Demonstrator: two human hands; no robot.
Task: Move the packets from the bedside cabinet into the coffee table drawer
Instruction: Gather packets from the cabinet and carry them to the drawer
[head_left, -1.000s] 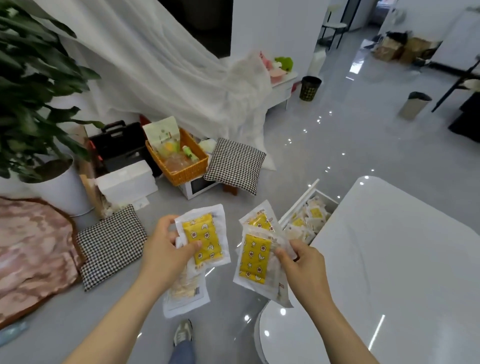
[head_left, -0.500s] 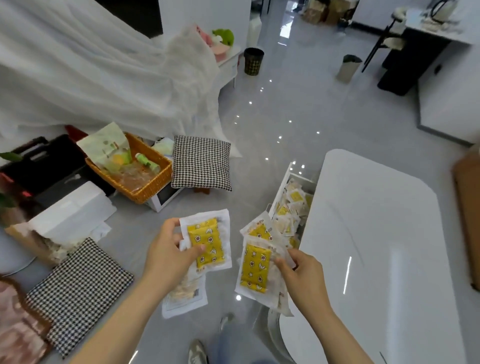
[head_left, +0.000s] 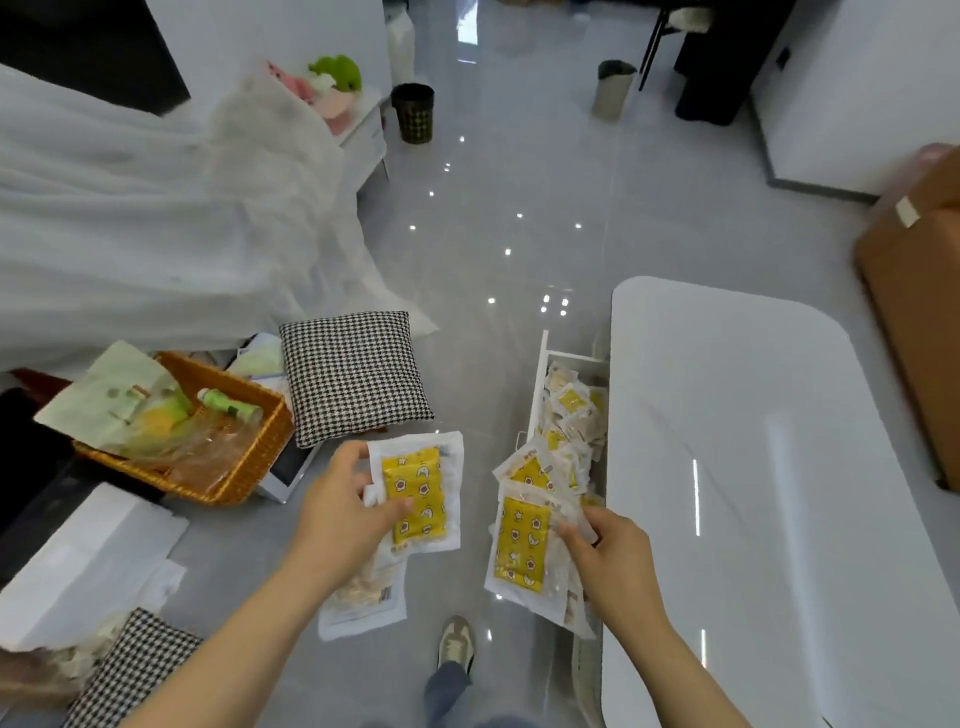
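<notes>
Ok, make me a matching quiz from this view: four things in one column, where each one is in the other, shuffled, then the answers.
Things:
1. orange woven basket
2. houndstooth cushion
3. open white drawer
4. glossy white coffee table

Places:
A. far right, beside the drawer
B. left, on the floor
C. between the basket and the drawer
D. in front of the right hand, full of packets

Pairs: 1-B, 2-C, 3-D, 4-A

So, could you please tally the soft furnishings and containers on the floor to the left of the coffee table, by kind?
Houndstooth cushions: 2, one leaning up, one at the lower left
Orange woven baskets: 1
White boxes: 1
Total: 4
</notes>
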